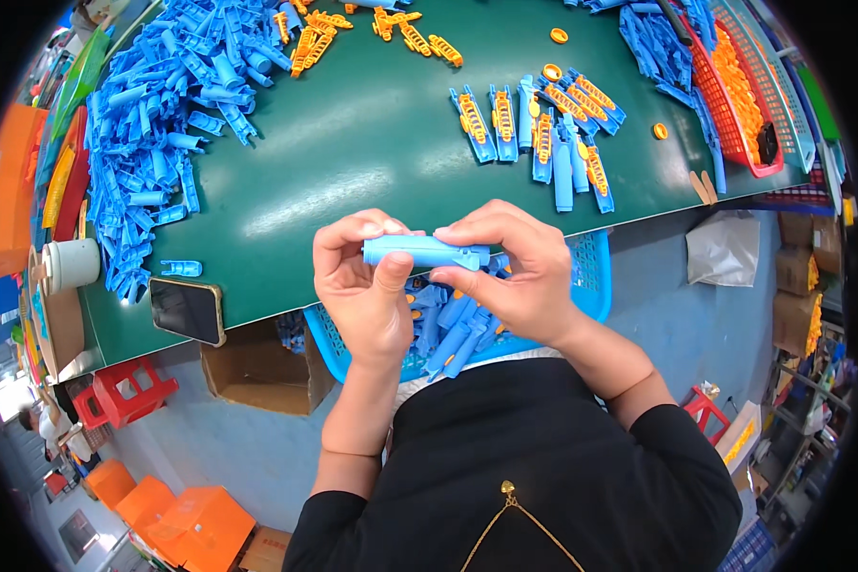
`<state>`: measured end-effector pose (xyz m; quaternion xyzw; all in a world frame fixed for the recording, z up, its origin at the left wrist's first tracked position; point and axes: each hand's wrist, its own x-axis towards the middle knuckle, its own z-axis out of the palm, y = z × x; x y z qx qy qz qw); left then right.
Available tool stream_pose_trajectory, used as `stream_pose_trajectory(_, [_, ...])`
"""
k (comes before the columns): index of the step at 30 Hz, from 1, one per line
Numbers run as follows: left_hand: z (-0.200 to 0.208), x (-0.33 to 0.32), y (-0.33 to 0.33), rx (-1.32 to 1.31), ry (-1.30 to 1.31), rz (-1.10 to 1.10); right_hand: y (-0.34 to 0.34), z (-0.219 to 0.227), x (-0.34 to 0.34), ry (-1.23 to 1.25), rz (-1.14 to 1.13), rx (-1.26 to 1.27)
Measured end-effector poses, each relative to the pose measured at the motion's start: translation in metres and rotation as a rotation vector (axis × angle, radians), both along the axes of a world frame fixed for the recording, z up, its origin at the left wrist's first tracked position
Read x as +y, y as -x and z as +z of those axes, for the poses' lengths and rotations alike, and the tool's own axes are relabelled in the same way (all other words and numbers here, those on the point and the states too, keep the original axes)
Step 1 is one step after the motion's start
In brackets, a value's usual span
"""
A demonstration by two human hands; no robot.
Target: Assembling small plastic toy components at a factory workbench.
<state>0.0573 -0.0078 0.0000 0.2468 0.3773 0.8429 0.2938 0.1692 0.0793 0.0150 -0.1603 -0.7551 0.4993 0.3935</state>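
Note:
Between my two hands, just past the table's near edge, lies a blue plastic tube-shaped part (419, 251), held level. My left hand (367, 276) grips its left end, thumb in front and fingers behind. Its right end is pinched by the thumb and fingers of my right hand (510, 272). Below them, a light-blue basket (593, 276) holds several similar blue pieces (453, 329). Further off on the table lie blue half-shells with orange ladder-like inserts (472, 124), beside plain blue shells (562, 174) and small orange rings (660, 131).
A big heap of blue shells (176, 86) covers the table's left, with orange inserts (315, 43) by it. A phone (187, 310) lies at the left front edge. At the right stands a red basket (772, 157) of orange pieces. A cardboard box (257, 367) sits below the table.

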Motion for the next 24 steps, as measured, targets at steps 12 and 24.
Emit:
stream_pose_trajectory(12, [0.004, -0.011, 0.015, 0.450, 0.133, -0.016, -0.004, 0.012, 0.011, 0.000, 0.142, 0.011])
stream_pose_trajectory(24, [-0.005, -0.011, 0.017, 0.214, 0.255, -0.087, -0.005, 0.007, 0.014, 0.015, 0.084, -0.098])
